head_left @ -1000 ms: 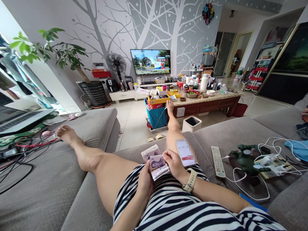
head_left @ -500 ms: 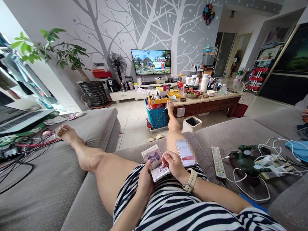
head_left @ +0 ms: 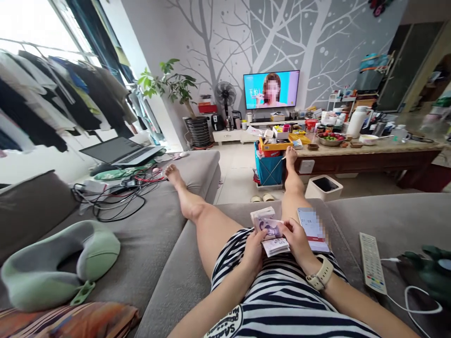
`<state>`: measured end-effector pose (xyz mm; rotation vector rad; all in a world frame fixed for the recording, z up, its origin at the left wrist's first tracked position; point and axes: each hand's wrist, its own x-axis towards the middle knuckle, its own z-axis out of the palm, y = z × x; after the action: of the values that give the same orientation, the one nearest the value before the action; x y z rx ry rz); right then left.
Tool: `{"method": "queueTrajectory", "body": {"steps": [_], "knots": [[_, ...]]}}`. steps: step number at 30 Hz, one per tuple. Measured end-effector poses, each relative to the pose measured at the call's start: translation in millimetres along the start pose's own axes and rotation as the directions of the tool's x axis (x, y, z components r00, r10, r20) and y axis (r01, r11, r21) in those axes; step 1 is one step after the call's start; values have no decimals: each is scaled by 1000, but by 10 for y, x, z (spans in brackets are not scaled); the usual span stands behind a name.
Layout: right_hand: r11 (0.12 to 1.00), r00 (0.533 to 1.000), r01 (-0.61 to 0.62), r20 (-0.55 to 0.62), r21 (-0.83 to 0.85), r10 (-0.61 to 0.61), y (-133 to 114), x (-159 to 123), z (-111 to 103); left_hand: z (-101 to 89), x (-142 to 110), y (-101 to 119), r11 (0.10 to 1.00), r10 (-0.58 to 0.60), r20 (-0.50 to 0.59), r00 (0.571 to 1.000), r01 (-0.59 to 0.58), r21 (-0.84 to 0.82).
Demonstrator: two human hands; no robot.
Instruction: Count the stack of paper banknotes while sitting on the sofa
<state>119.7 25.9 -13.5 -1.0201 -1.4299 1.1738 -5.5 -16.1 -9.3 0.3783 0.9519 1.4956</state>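
Note:
My left hand [head_left: 253,249] is closed on a stack of purple banknotes [head_left: 261,216], its thumb pressed on their face. The lower part of the stack is bent over toward me and shows pale ends. My right hand [head_left: 298,240], with a cream watch [head_left: 321,273] on the wrist, pinches the right edge of the top note between thumb and fingers. A phone [head_left: 312,225] with a lit, partly blurred screen lies on my right thigh, just beyond the right hand. The notes are above my striped clothing [head_left: 282,293].
A remote control [head_left: 372,263] and white cable lie on the sofa at right. At left are a green neck pillow [head_left: 98,253], tangled black cables [head_left: 121,199] and a laptop [head_left: 123,152]. Ahead stand a white bin [head_left: 323,188] and a cluttered coffee table [head_left: 369,152].
My view has turned left, so the pillow and clothes rack now show. My right fingers, earlier at the stack's lower part, now hold the top note's raised right edge. The television picture differs.

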Motion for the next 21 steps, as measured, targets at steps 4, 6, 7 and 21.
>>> {"method": "queueTrajectory", "body": {"steps": [4, 6, 7, 21], "knots": [[1000, 1000, -6, 19, -30, 7, 8, -20, 3, -13, 4, -31, 999, -18, 4, 1000, 18, -29], [999, 1000, -12, 26, -31, 13, -3, -31, 4, -27, 8, -44, 999, -6, 6, 1000, 7, -38], [999, 999, -12, 29, -34, 13, -10, -36, 4, -35, 12, -51, 999, 6, 6, 1000, -6, -42], [1000, 997, 16, 70, -1, -15, -143, -102, 12, -50, 35, -73, 994, 8, -5, 1000, -9, -106]]}}
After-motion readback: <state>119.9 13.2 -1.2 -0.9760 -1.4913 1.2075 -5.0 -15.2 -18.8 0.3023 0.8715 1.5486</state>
